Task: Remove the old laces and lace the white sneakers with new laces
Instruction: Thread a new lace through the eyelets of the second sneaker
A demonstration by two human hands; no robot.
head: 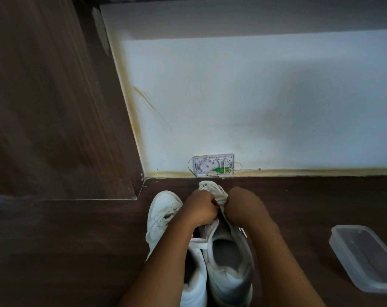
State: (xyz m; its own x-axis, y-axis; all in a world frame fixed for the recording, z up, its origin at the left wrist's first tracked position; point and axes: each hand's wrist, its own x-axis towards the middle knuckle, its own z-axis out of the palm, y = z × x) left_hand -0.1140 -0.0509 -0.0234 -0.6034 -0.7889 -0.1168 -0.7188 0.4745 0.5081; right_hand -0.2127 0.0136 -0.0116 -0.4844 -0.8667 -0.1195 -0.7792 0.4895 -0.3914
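Loosening the lace (212, 227) of the white sneaker (230, 262) at lower centre looked to be the step in hand. Both hands were curled tight over its eyelet rows: the left hand (200, 209) seemed to pinch the lace, and the right hand (243, 207) gripped the upper. It would go best freeing one crossing at a time, with the shoe braced. The second sneaker (163, 209) touched it on the left, and a clear plastic container (365, 258) lay at lower right

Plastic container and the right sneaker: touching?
Apart. The head view shows a wide strip of bare dark floor between the plastic container and the right sneaker.
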